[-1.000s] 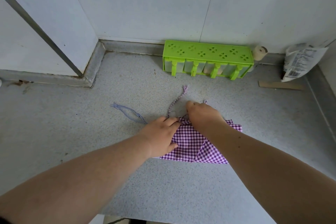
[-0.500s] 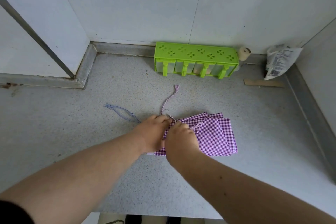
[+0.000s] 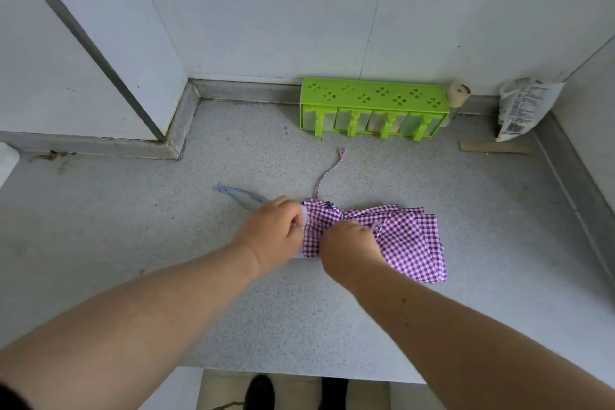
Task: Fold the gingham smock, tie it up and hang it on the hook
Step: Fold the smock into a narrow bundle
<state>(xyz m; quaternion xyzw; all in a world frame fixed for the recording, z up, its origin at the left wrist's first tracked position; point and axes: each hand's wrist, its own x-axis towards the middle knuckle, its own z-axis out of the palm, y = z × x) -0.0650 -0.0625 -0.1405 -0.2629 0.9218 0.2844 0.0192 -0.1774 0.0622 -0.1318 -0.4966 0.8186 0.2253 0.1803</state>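
The purple gingham smock (image 3: 409, 243) lies folded on the grey speckled counter (image 3: 332, 316), bunched narrow at its left end and fanned out to the right. My left hand (image 3: 274, 233) grips the left end, fingers curled over the fabric edge. My right hand (image 3: 347, 245) pinches the gathered cloth just beside it. One gingham tie string (image 3: 327, 173) runs from the bundle toward the back. A pale blue tie (image 3: 241, 195) trails out to the left behind my left hand. No hook is in view.
A green plastic rack (image 3: 372, 103) with containers stands against the back wall. Right of it are a small roll (image 3: 459, 95), a white bag (image 3: 522, 108) and a cardboard scrap (image 3: 492, 146). A wall corner (image 3: 173, 130) juts out at the left. The counter's front edge (image 3: 299, 371) is near me.
My right hand came back from the far edge of the smock to its left end beside my left hand. The cloth is now gathered narrow there, and its right part lies uncovered.
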